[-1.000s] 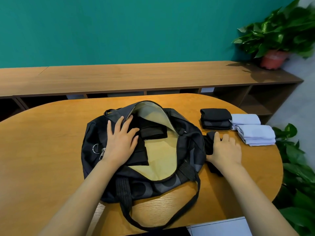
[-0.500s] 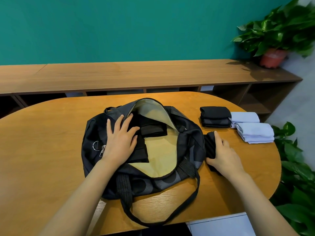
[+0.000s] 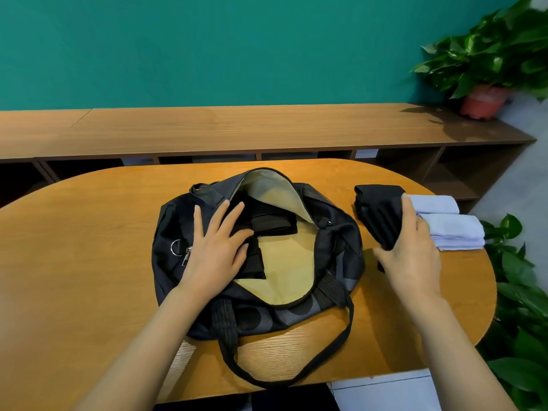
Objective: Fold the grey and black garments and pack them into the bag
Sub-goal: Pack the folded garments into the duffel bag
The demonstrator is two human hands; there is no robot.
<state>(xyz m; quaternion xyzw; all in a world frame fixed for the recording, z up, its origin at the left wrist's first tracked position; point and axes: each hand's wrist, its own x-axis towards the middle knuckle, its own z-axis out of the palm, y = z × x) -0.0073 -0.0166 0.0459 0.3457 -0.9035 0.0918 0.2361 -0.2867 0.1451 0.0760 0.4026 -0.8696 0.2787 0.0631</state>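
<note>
A black duffel bag (image 3: 338, 250) with a tan lining lies unzipped in the middle of the oval table. Folded black garments (image 3: 272, 222) lie inside its left part. My left hand (image 3: 218, 247) rests flat on the bag's left edge and on those garments, fingers spread. To the bag's right, my right hand (image 3: 410, 253) grips a folded black garment (image 3: 384, 221), lifted and tilted above the table. Behind it lies another folded black garment (image 3: 370, 192). Two folded pale grey garments (image 3: 453, 229) sit at the table's right edge.
The wooden table (image 3: 89, 262) has bare surface to the bag's left. The bag's strap (image 3: 296, 378) loops toward the near edge. A long low shelf unit (image 3: 237, 129) runs behind, with a potted plant (image 3: 486, 66) at its right end. More leafy plants (image 3: 522, 321) stand to the right.
My right hand has picked up the folded black garment from beside the bag and raised it toward the black pile. My left hand stays on the bag.
</note>
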